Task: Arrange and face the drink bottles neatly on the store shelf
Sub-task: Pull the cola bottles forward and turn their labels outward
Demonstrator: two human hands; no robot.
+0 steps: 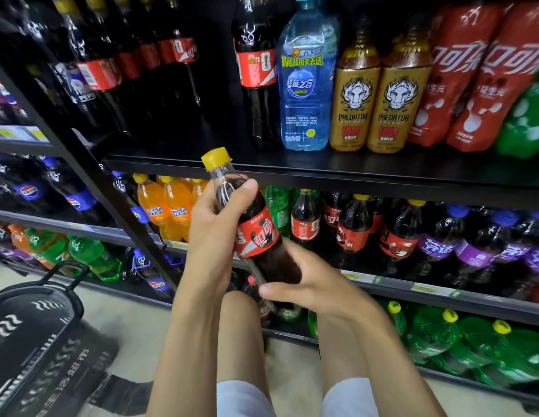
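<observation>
Both hands are wrapped round one cola bottle (pixel 256 236): left hand (pixel 215 233) at the neck, right hand (pixel 304 285) at the base, tilted in front of the shelf (pixel 322 173). Honestly, sliding it in could knock neighbouring bottles (pixel 306 219) over, since that row looks tight.

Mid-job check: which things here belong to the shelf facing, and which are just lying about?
Job: yellow-capped dark cola bottle, red label, gripped by left hand and right hand; black shelf board.
Lying about: black plastic shopping basket on floor.

Upper shelf (pixel 292 171) lies free left of tall cola bottle (pixel 256 85).
</observation>
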